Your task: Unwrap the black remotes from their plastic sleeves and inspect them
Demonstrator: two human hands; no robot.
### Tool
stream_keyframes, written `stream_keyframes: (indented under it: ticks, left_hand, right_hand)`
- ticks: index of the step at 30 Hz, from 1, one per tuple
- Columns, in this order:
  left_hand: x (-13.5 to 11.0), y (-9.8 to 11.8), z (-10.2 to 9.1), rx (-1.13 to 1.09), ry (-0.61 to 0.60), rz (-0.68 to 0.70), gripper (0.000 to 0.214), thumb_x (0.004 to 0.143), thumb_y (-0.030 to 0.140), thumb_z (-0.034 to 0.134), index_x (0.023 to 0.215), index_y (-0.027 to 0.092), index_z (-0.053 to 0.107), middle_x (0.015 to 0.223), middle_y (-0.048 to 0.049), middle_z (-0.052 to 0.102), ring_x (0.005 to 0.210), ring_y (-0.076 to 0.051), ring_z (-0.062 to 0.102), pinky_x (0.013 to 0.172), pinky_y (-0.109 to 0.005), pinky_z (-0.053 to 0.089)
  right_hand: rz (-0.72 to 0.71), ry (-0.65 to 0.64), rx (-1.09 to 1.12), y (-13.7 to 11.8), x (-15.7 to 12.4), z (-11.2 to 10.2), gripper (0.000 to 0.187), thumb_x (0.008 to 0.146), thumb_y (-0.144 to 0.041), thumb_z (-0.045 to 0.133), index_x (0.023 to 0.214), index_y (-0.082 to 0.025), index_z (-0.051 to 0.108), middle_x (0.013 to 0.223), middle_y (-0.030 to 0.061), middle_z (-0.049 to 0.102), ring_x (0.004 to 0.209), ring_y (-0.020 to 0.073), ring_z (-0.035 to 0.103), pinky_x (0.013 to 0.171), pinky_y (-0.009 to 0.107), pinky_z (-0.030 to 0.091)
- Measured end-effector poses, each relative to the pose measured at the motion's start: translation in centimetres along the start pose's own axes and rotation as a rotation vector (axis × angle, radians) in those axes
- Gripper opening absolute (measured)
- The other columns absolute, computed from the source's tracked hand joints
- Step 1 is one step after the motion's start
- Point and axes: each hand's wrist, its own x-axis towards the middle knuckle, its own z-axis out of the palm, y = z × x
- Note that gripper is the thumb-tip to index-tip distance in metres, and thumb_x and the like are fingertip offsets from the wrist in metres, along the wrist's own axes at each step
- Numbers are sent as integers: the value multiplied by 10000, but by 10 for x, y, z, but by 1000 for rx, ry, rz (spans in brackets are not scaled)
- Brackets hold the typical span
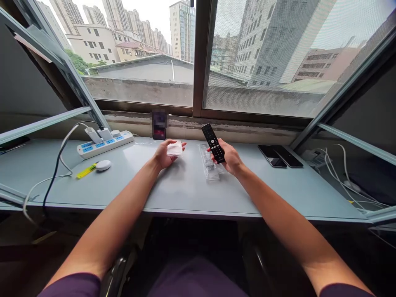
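Hands apart over the desk (pixel 185 194), left hand (pixel 163 154) cupping a clear packet (pixel 174 148), right hand (pixel 230 160) gripping a remote (pixel 213 143)

The left hand (pixel 163 154) holds a clear plastic packet (pixel 175 148) palm up, above the middle of the desk (pixel 173 198). The right hand (pixel 230 157) grips a black remote (pixel 213 143), tilted, buttons facing up, just above a clear plastic tray (pixel 209 165) lying on the desk. Along the rear edge, left of the hands, sits a white power strip (pixel 105 144) with plugs inserted. A yellow marker (pixel 86 170) lies just beside a white mouse (pixel 103 165) in front of it. Two phones (pixel 271 156) lie side by side near the rear edge, right of the hands.
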Motion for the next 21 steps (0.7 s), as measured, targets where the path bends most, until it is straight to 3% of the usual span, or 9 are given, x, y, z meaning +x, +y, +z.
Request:
stream_keyframes:
  ticks: [4, 7, 9, 11, 15, 19, 21]
  left_hand:
    - [-1, 1, 0, -4, 11, 2, 487, 877, 124, 695, 1361, 65, 679, 1181, -202, 829, 771, -217, 792, 642, -266, 659]
    - [-2, 1, 2, -6, 14, -5, 503, 876, 119, 694, 1376, 72, 677, 1185, -202, 828, 766, -217, 787, 644, -273, 660]
    - [-3, 0, 2, -11, 18, -5, 515, 874, 113, 689, 1387, 73, 675, 1180, -202, 829, 767, -220, 786, 649, -277, 663]
    - [-3, 0, 3, -16, 22, 1, 525, 871, 111, 688, 1394, 67, 671, 1179, -205, 829, 787, -225, 794, 660, -277, 666]
    - [-2, 0, 3, -6, 24, 0, 531, 881, 123, 678, 1405, 38, 659, 1168, -208, 830, 796, -225, 801, 669, -271, 667]
    - [-2, -1, 2, 1, 29, -1, 526, 904, 132, 674, 1420, 37, 654, 1158, -201, 836, 810, -229, 805, 680, -276, 672]
    - [-1, -2, 2, 2, 31, -5, 533, 909, 132, 674, 1435, 51, 651, 1166, -198, 838, 815, -230, 805, 685, -281, 673]
  right_hand:
    - [50, 48, 102, 1, 2, -3, 106, 1021, -307, 770, 1076, -230, 723, 886, 17, 760, 715, 133, 694, 605, 215, 610]
    - [70, 91, 87, 1, 3, -5, 177, 928, -225, 874, 994, -213, 710, 797, -11, 695, 668, 123, 668, 577, 208, 601]
    - [92, 153, 80, -1, 4, -6, 204, 934, -243, 884, 977, -222, 687, 851, 9, 733, 652, 136, 677, 537, 230, 601]
    - [144, 194, 116, -4, 5, -7, 151, 1026, -321, 795, 993, -225, 682, 944, 56, 787, 661, 156, 697, 512, 254, 608]
    - [217, 124, 267, -9, 7, -7, 217, 1145, -364, 573, 1049, -218, 702, 1000, 108, 813, 717, 180, 723, 524, 260, 613]
    - [177, 101, 259, -7, 6, -8, 57, 1083, -283, 706, 1058, -233, 714, 910, 41, 768, 738, 153, 717, 602, 233, 632]
    - [193, 90, 226, -5, 5, -11, 85, 1021, -262, 801, 1032, -224, 726, 814, 2, 709, 671, 126, 669, 568, 208, 603]
